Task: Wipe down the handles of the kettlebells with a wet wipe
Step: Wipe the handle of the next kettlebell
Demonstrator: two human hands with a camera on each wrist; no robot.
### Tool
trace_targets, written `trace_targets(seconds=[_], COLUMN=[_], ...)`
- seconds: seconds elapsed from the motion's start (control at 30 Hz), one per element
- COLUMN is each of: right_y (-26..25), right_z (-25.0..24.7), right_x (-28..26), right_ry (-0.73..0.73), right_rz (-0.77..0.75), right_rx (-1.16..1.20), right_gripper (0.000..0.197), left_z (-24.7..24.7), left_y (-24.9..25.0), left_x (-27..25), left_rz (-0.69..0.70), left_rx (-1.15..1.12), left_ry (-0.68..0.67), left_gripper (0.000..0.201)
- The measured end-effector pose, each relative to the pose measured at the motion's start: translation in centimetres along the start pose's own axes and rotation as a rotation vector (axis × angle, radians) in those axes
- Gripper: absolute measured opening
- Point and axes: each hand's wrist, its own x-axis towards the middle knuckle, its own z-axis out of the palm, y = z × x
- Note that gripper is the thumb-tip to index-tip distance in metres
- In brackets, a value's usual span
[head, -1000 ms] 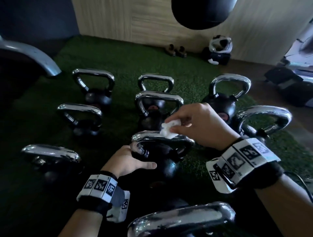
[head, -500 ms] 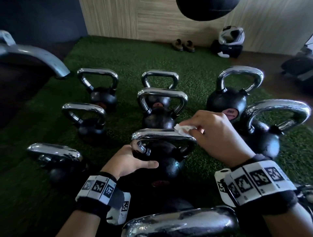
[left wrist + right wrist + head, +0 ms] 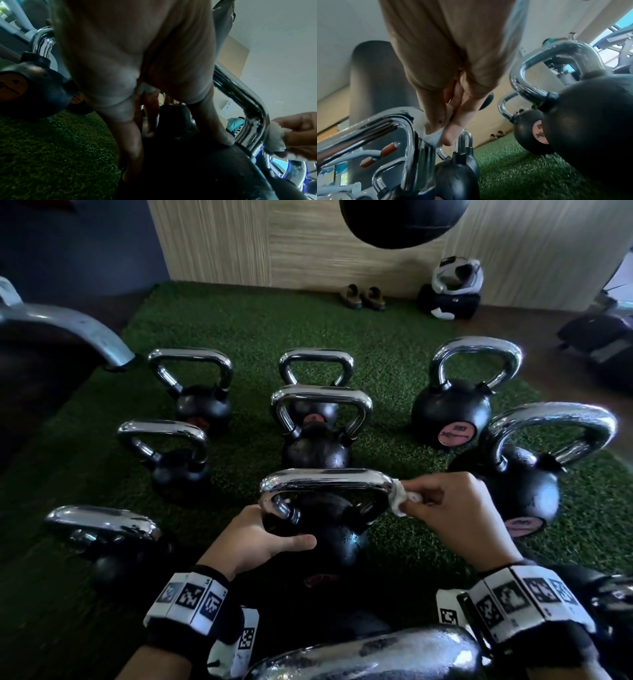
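A black kettlebell (image 3: 335, 539) with a chrome handle (image 3: 325, 478) stands on green turf right in front of me. My left hand (image 3: 260, 539) grips its body just below the handle's left leg, thumb across the front. My right hand (image 3: 445, 505) pinches a crumpled white wet wipe (image 3: 399, 500) against the handle's right bend. The left wrist view shows the wipe (image 3: 274, 136) pressed on the chrome bend (image 3: 255, 121). From the right wrist I see the wipe (image 3: 435, 136) between fingertips, against the handle (image 3: 412, 135).
Several more chrome-handled kettlebells stand around on the turf (image 3: 260, 337), the closest one behind (image 3: 317, 453), a big one at right (image 3: 524, 484) and one handle at my feet (image 3: 370, 655). A black bag (image 3: 400, 220) hangs overhead. Sandals (image 3: 363, 296) and a helmet (image 3: 455, 277) lie by the wall.
My right hand slid the wipe along the handle top from its middle to the right bend and partly down it. The left hand kept its grip; my head view shifted slightly.
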Motion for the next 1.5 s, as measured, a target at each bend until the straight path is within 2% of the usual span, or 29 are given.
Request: trace_targets(seconds=[0.1, 0.2, 0.3, 0.4, 0.5, 0.63, 0.7, 0.77, 0.83, 0.87, 0.9, 0.97, 1.1, 1.2, 1.3, 1.37, 1.43, 1.5], right_y=[0.8, 1.6, 2.4, 3.1, 3.4, 2.5, 1.3, -0.4, -2.7, -4.0, -5.4, -7.7, -10.7, -12.0, -12.6, -12.6, -11.9, -10.1], right_z=[0.5, 1.1, 2.3, 3.7, 3.7, 0.9, -1.2, -3.1, -4.2, -4.5, -4.6, -4.3, -3.3, -3.2, -2.7, -2.3, -2.4, -2.7], right_x=[0.0, 0.6, 0.9, 0.6, 0.3, 0.3, 0.4, 0.5, 0.8, 0.9, 1.1, 1.7, 3.1, 3.4, 3.5, 3.5, 3.4, 3.2], right_ry=[-0.008, -0.093, -0.191, -0.221, -0.214, -0.157, -0.134, -0.119, -0.117, -0.115, -0.118, -0.141, -0.139, -0.115, -0.068, -0.062, -0.146, -0.211], right_rz=[0.063, 0.145, 0.196, 0.209, 0.227, 0.203, 0.157, 0.097, 0.021, -0.023, -0.067, -0.144, -0.292, -0.34, -0.369, -0.377, -0.332, -0.274], right_rx=[0.115, 0.237, 0.312, 0.306, 0.279, 0.16, 0.204, 0.256, 0.286, 0.295, 0.304, 0.353, 0.368, 0.354, 0.34, 0.326, 0.352, 0.406], right_gripper=[0.028, 0.024, 0.02, 0.018, 0.021, 0.028, 0.023, 0.021, 0.022, 0.023, 0.026, 0.033, 0.023, 0.021, 0.023, 0.03, 0.042, 0.049], left_z=[0.0, 0.1, 0.2, 0.3, 0.4, -1.0, -2.4, -3.6, -4.6, -5.0, -5.4, -6.0, -5.8, -5.2, -4.5, -4.2, -4.1, -4.4], left_y=[0.1, 0.1, 0.0, -0.2, 0.3, 0.5, 0.9, 2.3, 4.5, 5.8, 7.2, 9.7, 13.4, 14.6, 14.7, 14.6, 14.2, 13.2], left_x=[-0.1, -0.4, -0.5, -0.6, -1.4, -2.4, -2.9, -4.0, -5.5, -6.1, -6.7, -7.6, -8.1, -7.8, -7.1, -6.7, -6.4, -6.1], left_rz=[-0.002, -0.001, 0.004, -0.011, -0.026, 0.019, 0.062, 0.15, 0.335, 0.428, 0.499, 0.547, 0.49, 0.474, 0.437, 0.439, 0.461, 0.543], left_rx=[0.016, 0.007, -0.019, -0.024, -0.016, 0.131, 0.124, 0.099, 0.079, 0.042, -0.001, -0.1, -0.311, -0.448, -0.654, -0.707, -0.675, -0.453], left_ry=[0.006, 0.018, 0.025, 0.045, 0.04, 0.018, 0.109, 0.312, 0.503, 0.537, 0.533, 0.411, 0.023, -0.108, -0.108, -0.082, -0.048, 0.132], left_gripper=[0.091, 0.077, 0.08, 0.088, 0.074, 0.069, 0.054, 0.054, 0.045, 0.039, 0.033, 0.029, 0.044, 0.041, 0.034, 0.028, 0.022, 0.017])
